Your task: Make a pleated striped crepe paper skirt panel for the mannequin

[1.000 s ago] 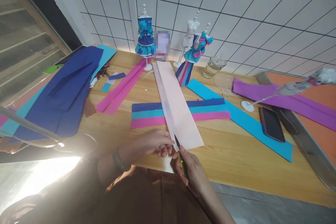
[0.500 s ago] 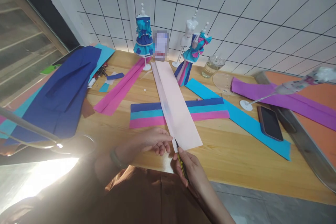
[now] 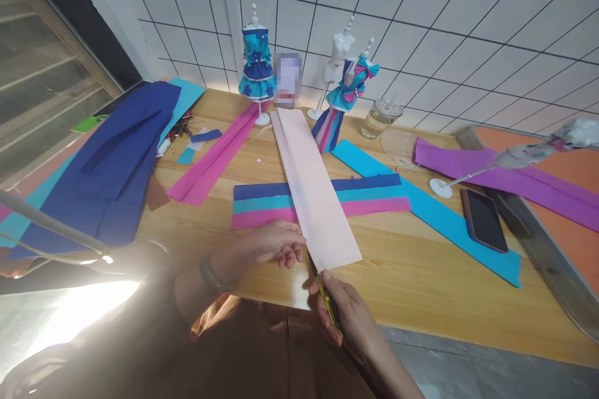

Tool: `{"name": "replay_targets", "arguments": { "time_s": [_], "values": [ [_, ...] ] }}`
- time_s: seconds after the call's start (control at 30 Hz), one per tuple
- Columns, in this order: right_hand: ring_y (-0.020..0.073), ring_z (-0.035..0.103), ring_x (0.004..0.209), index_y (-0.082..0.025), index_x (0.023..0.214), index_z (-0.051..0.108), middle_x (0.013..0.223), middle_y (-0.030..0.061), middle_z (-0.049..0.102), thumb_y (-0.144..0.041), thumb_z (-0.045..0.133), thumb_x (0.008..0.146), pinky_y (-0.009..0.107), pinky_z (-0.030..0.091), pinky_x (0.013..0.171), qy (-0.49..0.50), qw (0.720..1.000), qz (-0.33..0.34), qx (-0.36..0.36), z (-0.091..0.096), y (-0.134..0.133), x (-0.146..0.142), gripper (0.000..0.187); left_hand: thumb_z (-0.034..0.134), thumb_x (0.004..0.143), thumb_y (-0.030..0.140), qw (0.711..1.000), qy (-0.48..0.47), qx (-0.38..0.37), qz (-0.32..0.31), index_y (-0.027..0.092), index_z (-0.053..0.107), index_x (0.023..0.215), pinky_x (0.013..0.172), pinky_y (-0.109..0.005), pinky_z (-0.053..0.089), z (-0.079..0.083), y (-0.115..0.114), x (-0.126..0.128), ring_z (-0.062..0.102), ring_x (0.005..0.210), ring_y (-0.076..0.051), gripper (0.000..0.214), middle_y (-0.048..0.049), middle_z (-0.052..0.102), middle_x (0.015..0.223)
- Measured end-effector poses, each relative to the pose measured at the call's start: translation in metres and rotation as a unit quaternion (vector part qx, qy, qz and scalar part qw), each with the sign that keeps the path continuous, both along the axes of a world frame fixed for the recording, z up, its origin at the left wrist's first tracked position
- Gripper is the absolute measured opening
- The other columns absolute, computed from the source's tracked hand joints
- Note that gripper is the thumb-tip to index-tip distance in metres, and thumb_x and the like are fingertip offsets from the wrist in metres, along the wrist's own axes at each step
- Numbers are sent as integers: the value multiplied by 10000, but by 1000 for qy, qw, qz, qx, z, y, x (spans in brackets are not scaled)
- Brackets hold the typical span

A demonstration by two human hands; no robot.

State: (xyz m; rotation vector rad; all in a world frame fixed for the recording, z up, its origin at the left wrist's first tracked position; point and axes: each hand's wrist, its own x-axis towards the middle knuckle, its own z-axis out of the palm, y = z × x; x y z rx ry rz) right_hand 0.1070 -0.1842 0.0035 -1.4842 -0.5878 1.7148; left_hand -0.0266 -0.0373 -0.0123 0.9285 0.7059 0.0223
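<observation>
Head cam, pale strip point(image 3: 321, 199) lengthwise fwd-L, L hand point(image 3: 279, 244) pinching it, R hand point(image 3: 345, 304) w/ cutter point(image 3: 327, 300)

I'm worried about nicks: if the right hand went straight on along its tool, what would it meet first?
Likely the left hand, at the edge of the pale strip, just beyond the tip of the yellow tool; depth is unclear, so it might miss.

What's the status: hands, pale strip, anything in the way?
Left hand at left edge of pale strip, grip unclear. Right hand holds scissors at its near end. Striped strip crosses beneath; nothing seen blocking hands.
</observation>
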Motion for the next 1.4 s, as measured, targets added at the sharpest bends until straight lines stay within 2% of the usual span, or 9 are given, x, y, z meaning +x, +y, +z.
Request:
{"name": "replay_targets", "arguments": {
  "time_s": [0.23, 0.43, 0.6, 0.77, 1.27, 1.4],
  "values": [
    [34, 263, 226, -136, 776, 568, 358, -56, 431, -630, 369, 776, 175, 159, 271, 18, 996, 31, -82, 24, -17, 30, 532, 586, 715, 330, 1000, 1, 21, 1, 141, 501, 765, 331, -162, 350, -1, -1, -2, 517, 368, -74, 213, -13, 618, 594],
    [57, 361, 244, -140, 723, 577, 398, -27, 494, -644, 387, 754, 177, 223, 271, -83, 994, 44, -57, 38, 5, 30, 539, 599, 699, 345, 1000, 23, 18, -2, 145, 505, 769, 319, -149, 325, 5, -1, -1, 519, 376, -71, 231, -6, 612, 591],
    [74, 411, 251, -140, 686, 554, 398, -13, 524, -652, 346, 762, 177, 269, 278, -75, 990, 111, -52, 31, 20, 28, 559, 591, 710, 346, 1000, 6, 14, -10, 148, 504, 754, 315, -144, 323, 5, 1, -2, 516, 374, -65, 220, -1, 612, 598],
    [76, 409, 240, -130, 680, 555, 381, -10, 521, -626, 352, 771, 175, 271, 275, -69, 988, 124, -63, 26, 25, 27, 544, 585, 722, 354, 1000, -9, 16, -11, 145, 510, 737, 313, -146, 324, 1, 1, -3, 518, 372, -67, 223, -8, 612, 593],
    [80, 414, 245, -136, 758, 529, 387, -35, 511, -578, 351, 808, 175, 277, 285, -76, 993, 89, -34, 14, 34, 11, 479, 574, 733, 324, 1000, -4, -4, -13, 150, 520, 736, 314, -143, 326, 3, 2, -2, 518, 377, -65, 182, 8, 603, 571],
    [67, 399, 249, -151, 763, 513, 414, -40, 520, -577, 337, 822, 165, 259, 280, -60, 996, 56, -16, 7, 32, 7, 466, 560, 735, 315, 1000, -9, 3, -19, 151, 534, 735, 320, -139, 338, 3, 1, -2, 518, 391, -61, 166, 4, 608, 595]
  ]
}}
